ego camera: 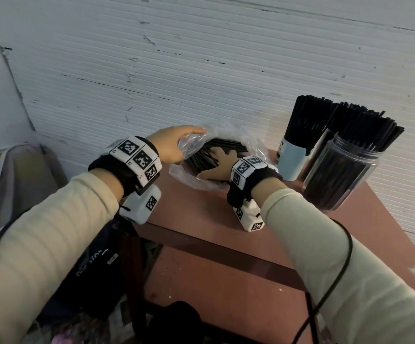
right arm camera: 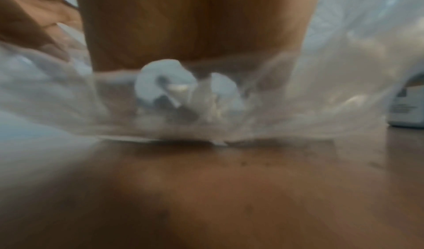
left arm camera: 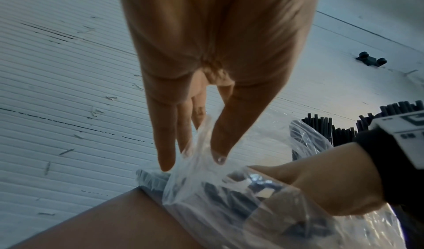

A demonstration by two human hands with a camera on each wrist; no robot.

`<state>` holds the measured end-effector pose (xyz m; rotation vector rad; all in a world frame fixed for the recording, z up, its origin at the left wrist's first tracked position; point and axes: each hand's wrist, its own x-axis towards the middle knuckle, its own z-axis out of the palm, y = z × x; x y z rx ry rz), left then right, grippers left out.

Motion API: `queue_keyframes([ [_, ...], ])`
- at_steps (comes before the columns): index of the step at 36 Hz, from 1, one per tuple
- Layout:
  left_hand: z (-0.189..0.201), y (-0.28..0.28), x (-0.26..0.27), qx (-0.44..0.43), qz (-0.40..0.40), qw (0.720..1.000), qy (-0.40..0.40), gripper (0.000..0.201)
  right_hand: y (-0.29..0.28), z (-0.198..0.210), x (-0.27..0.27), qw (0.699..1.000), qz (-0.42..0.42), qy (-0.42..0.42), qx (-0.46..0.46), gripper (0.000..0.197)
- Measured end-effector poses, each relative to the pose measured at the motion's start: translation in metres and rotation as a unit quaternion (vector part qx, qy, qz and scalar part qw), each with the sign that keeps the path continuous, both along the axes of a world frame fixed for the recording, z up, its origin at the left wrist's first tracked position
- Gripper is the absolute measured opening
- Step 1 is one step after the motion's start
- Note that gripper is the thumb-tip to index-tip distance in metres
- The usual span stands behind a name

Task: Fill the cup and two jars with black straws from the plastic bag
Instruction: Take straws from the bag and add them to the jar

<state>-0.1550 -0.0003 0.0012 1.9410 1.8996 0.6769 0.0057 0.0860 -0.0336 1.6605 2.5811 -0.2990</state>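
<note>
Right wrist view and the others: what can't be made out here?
- Right hand fingers: hidden inside the clear plastic bag in every view; right wrist view blurred, so grip on the thin black straws unclear.
- Second clear jar: head view, hidden behind the front clear plastic jar.

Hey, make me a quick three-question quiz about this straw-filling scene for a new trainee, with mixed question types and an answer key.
1. True or false: the left hand pinches the edge of the plastic bag, holding it open.
2. Where is the right hand?
A. On the clear jar
B. Inside the bag, on the loose straws
C. Flat on the bare table
3. Fill in: on the table, the paper cup and the clear jar both hold black ____ standing upright.

Key: 1 true; 2 B; 3 straws.
</note>
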Motion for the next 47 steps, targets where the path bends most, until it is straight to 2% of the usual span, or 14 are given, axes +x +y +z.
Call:
queue_keyframes([
  [4,-0.001,-0.001,-0.001,0.006,0.009,1.000,-0.016,0.091,0.002,-0.003,-0.004,0.998,0.011,0.041,-0.040,0.102],
  [9,-0.003,0.001,-0.002,0.008,-0.005,0.999,-0.040,0.092,0.003,-0.003,-0.005,0.994,0.047,0.091,-0.035,0.087],
  [16,-0.001,-0.002,0.008,0.017,-0.054,0.996,-0.069,0.089,-0.002,0.001,-0.007,0.985,0.149,0.073,-0.035,0.051],
  [19,0.000,-0.004,0.010,0.029,-0.059,0.996,-0.065,0.086,-0.003,0.001,-0.004,0.982,0.178,0.056,-0.025,0.049],
  [25,-0.003,-0.005,0.014,0.037,-0.038,0.996,-0.068,0.085,-0.002,-0.002,-0.009,0.988,0.149,0.025,-0.020,0.049],
  [28,-0.004,-0.005,0.016,0.043,-0.033,0.996,-0.065,0.086,0.001,-0.003,-0.007,0.988,0.152,-0.011,-0.030,0.040],
  [31,-0.006,-0.003,0.013,0.040,-0.030,0.997,-0.063,0.087,0.000,-0.004,-0.008,0.988,0.145,0.022,-0.054,0.029],
  [34,-0.006,-0.002,0.009,0.028,-0.021,0.997,-0.062,0.088,-0.002,-0.004,-0.010,0.985,0.142,0.087,-0.048,0.038],
  [35,-0.005,-0.003,0.009,0.024,-0.013,0.998,-0.062,0.086,-0.002,-0.004,-0.009,0.983,0.145,0.097,-0.053,0.035],
  [39,-0.006,-0.004,0.006,0.022,-0.002,0.998,-0.065,0.083,0.002,-0.004,-0.004,0.984,0.147,0.098,-0.023,0.011],
  [43,-0.006,-0.005,0.008,0.025,-0.011,0.997,-0.070,0.083,0.002,-0.004,-0.003,0.985,0.145,0.086,-0.020,0.019],
  [47,-0.008,-0.003,0.011,0.020,-0.022,0.998,-0.060,0.084,-0.001,-0.003,-0.003,0.983,0.132,0.123,-0.027,0.020],
])
